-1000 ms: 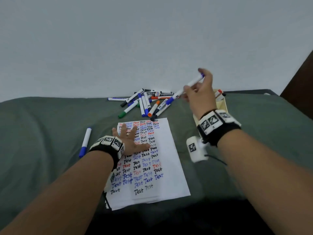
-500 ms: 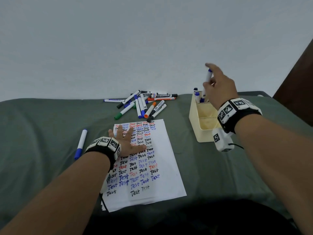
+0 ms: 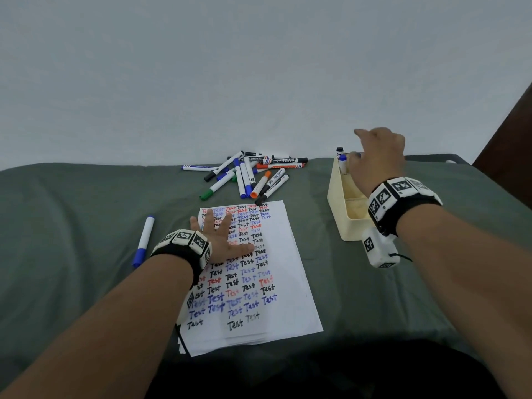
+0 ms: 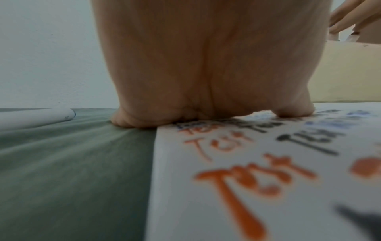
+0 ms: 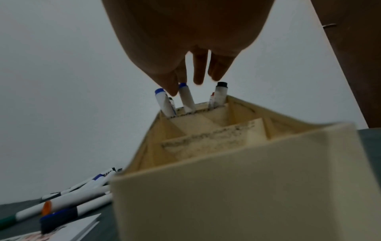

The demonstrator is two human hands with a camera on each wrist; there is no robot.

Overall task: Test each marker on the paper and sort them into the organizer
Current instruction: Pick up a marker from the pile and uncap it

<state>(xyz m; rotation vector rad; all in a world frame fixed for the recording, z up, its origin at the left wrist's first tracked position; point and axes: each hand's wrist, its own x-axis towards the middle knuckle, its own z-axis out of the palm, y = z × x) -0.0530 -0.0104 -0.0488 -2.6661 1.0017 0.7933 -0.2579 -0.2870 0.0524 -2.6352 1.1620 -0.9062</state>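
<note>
Two hands in view. Left hand [image 3: 223, 240] lies flat, fingers spread, pressing the upper left of the paper [image 3: 276, 283], which is covered in rows of "Test". Right hand [image 3: 377, 159] hovers over the far end of the cream organizer [image 3: 344, 223], fingers extended downward and loose, thumb tip just beside a blue-capped marker [image 5: 186, 97]; whether it touches is unclear. Four markers stand in the far compartment; nearer compartments hold none. Loose pile [image 3: 247, 175] lies beyond the paper. One blue marker [image 3: 143, 241] lies apart, left of the paper, on green cloth [image 3: 72, 226].
</note>
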